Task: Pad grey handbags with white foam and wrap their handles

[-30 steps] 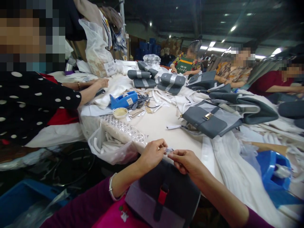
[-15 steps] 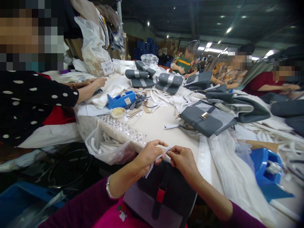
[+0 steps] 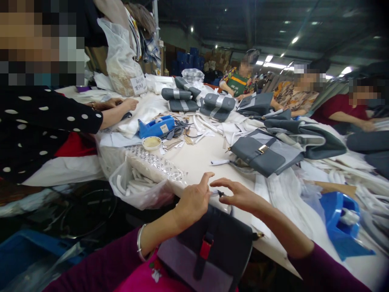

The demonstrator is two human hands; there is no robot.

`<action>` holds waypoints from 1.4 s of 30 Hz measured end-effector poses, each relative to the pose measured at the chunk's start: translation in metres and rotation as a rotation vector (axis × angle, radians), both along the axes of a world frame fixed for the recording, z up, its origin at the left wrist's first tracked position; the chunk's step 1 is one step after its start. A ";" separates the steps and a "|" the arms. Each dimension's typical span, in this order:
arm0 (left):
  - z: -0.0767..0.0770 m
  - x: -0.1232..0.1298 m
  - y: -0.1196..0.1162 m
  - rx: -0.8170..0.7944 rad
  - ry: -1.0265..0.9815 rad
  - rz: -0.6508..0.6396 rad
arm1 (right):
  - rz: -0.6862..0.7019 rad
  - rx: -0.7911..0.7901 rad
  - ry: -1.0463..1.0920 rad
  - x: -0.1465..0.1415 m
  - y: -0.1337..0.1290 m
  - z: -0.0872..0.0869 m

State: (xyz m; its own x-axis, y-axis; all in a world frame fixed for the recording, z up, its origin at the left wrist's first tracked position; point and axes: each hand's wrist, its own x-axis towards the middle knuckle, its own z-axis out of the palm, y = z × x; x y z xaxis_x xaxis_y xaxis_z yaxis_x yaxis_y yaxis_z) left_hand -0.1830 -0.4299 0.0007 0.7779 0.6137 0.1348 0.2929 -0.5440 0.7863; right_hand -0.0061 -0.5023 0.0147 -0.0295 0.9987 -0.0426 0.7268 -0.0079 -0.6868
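A small tag (image 3: 216, 193) lies by the edge of the surface (image 3: 194, 162), between both hands and nearer the left hand (image 3: 193, 200). The right hand (image 3: 240, 195) has a wide, empty grip. The left grip may hold it; I cannot tell.

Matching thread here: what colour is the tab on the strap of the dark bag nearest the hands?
Red: the tab on the dark bag, clearest in the head view.

Long white fluorescent ceiling tubes (image 3: 275, 65) light the scene brightly from overhead, leaving only soft shadows on the cream worktop (image 3: 194, 162); the wide lens bows the edges of the picture, and the right corners darken and blur.
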 end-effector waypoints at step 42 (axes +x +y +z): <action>-0.015 -0.012 -0.019 -1.246 -0.250 -0.165 | -0.700 0.236 0.173 -0.036 -0.130 0.020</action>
State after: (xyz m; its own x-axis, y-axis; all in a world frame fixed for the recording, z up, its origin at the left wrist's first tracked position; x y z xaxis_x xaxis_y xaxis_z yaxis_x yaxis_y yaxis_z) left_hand -0.1949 -0.4493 -0.0140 0.8933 0.3292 -0.3060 0.0641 0.5806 0.8117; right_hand -0.0421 -0.6325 0.0350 0.6276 0.7689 0.1218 0.4876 -0.2663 -0.8315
